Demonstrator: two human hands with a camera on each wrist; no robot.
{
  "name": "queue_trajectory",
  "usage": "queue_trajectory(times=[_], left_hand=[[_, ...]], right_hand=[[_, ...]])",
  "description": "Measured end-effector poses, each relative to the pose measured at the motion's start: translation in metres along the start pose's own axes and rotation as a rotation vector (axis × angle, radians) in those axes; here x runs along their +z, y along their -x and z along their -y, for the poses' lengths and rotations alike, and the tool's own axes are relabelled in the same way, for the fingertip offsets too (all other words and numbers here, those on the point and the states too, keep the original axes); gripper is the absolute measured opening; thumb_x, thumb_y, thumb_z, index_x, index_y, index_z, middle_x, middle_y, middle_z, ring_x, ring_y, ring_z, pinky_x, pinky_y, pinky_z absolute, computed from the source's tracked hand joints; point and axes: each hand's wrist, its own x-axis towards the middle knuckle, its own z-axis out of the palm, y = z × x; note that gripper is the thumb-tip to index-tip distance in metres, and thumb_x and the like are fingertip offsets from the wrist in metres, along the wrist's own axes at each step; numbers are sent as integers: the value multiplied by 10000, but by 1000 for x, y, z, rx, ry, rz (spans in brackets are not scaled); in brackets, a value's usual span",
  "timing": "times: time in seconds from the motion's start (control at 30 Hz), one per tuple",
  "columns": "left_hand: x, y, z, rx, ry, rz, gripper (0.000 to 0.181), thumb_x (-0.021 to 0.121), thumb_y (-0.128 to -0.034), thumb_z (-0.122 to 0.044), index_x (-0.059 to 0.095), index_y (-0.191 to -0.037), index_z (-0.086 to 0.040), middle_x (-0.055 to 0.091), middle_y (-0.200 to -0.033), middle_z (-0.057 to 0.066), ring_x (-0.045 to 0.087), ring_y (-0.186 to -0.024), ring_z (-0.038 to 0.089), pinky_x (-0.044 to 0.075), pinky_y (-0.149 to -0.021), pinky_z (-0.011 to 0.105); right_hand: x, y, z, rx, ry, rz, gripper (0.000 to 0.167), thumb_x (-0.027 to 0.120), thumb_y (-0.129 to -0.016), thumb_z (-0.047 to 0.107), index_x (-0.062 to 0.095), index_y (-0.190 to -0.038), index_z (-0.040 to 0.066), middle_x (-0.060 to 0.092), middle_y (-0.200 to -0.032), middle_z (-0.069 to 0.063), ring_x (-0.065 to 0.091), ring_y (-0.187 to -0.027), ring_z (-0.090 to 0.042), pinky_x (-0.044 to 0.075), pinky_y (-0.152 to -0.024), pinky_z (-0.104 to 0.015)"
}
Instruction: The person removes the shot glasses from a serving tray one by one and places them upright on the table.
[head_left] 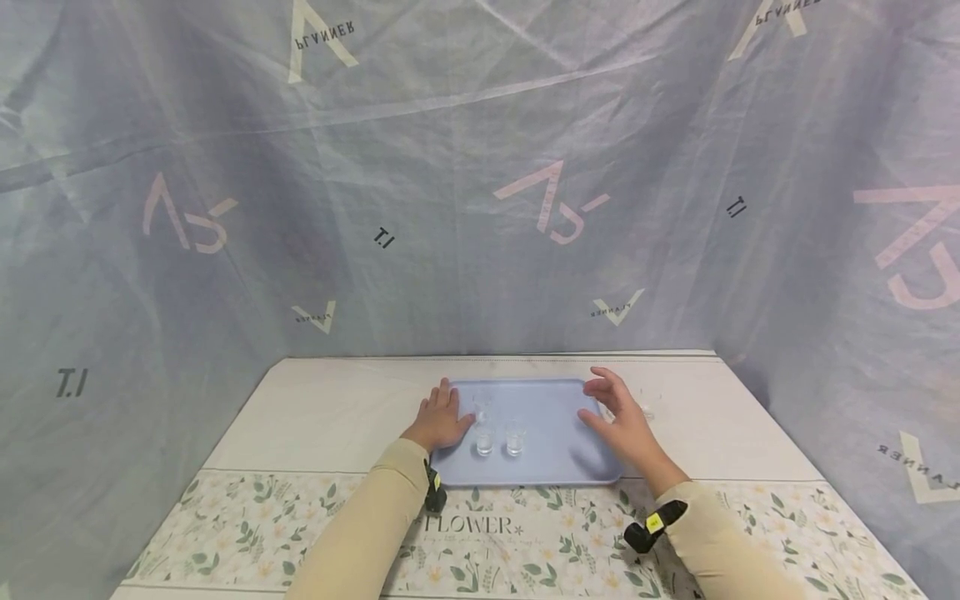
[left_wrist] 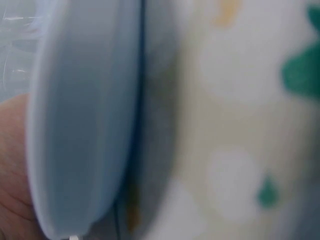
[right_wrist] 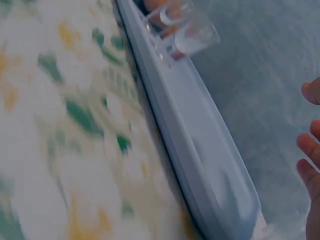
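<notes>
A pale blue tray (head_left: 555, 450) lies on the table with small clear glasses on its left part. Two of them, a left glass (head_left: 485, 441) and a right glass (head_left: 514, 439), stand side by side; behind them a fainter clear glass (head_left: 482, 408) shows. My left hand (head_left: 441, 419) rests on the tray's left edge, fingers extended. Above the tray's right edge, my right hand (head_left: 622, 421) is held with fingers apart and nothing between them. In the right wrist view, its fingers (right_wrist: 310, 147) appear beside the tray (right_wrist: 210, 140), away from the glasses (right_wrist: 195, 40).
Right of the tray, partly behind the right hand, faint clear glassware (head_left: 647, 406) stands on the white table surface (head_left: 697, 417). A floral cloth strip (head_left: 480, 542) runs along the front. Grey-blue fabric (head_left: 465, 275) hangs behind and on both sides.
</notes>
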Motion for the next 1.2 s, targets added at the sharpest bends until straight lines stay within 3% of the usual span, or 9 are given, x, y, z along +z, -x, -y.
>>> queue_trajectory(times=[0.17,0.43,0.87,1.07,1.2], left_hand=[[0,0,0,0,5,-4,743,409,-1064,-439,251,-1552,99,76,-1660,274,117,-1528,439,140,-1228,556],[-1,0,-1,5,6,2,745,408,-1066,-440,243,-1555,97,74,-1659,276,113,-1528,440,141,-1229,553],[-1,-1,-1,1,5,15,746,400,-1069,-440,221,-1565,87,48,-1662,273,90,-1531,438,117,-1235,545],[-2,1,0,3,-2,6,742,416,-1066,-432,243,-1553,100,75,-1656,283,111,-1526,446,134,-1228,560],[-2,1,0,3,3,7,740,409,-1068,-429,237,-1555,100,70,-1658,281,107,-1527,444,129,-1229,560]], right_hand=[[19,-3,2,-10,-98,38,761,744,-861,-85,366,-1510,39,582,-1251,-263,583,-1179,-454,457,-1045,-533],[49,0,-1,52,-231,116,781,740,-870,-75,337,-1523,72,511,-1282,-364,561,-1188,-535,469,-996,-625],[83,2,4,97,-311,212,807,757,-860,-67,306,-1525,11,480,-1306,-391,545,-1210,-533,527,-977,-521],[91,3,3,112,-334,230,843,782,-831,-74,328,-1530,55,491,-1317,-361,554,-1196,-506,549,-953,-352],[93,5,3,120,-314,233,847,784,-828,-75,334,-1533,59,521,-1303,-314,570,-1171,-476,551,-946,-351]])
